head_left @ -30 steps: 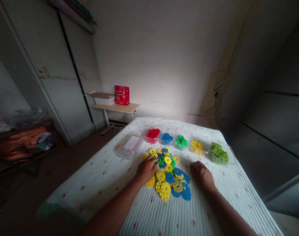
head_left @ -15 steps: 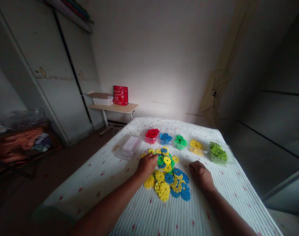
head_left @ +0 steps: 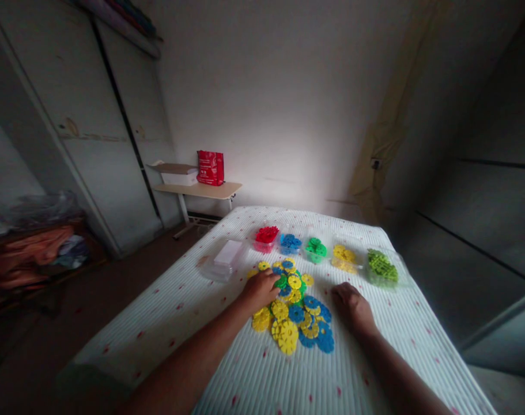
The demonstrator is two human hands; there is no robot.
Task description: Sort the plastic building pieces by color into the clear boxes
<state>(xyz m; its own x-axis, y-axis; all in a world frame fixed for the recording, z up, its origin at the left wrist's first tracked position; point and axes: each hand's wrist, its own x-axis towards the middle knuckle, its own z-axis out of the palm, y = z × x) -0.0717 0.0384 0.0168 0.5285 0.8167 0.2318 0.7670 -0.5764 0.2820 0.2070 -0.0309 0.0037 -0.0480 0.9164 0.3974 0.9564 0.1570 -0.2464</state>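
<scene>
Snowflake discs in yellow, blue and green lie in a loose pile on the bedsheet. At the pile's left edge, my left hand [head_left: 262,289] reaches in with thumb and fingers closed at a green snowflake disc [head_left: 281,282]. Beside its fingertips are a yellow disc [head_left: 294,282] and some blue ones. To the right of the pile my right hand [head_left: 352,305] rests on the sheet with curled fingers. Its palm side is hidden, so I cannot see whether it holds anything. Nearest to it are blue discs [head_left: 325,338].
Behind the pile stand clear tubs of red pieces [head_left: 267,235], blue discs [head_left: 290,243], green discs [head_left: 316,249], yellow discs [head_left: 344,256] and lime-green pieces [head_left: 381,266]. A clear container with a white block [head_left: 228,253] sits left. A red bag [head_left: 210,168] stands on a side table [head_left: 219,190].
My left hand's fingers have shifted slightly at the green disc, with thumb and fingers around its edge. A yellow disc beside them has moved a little. The right hand stays in place.
</scene>
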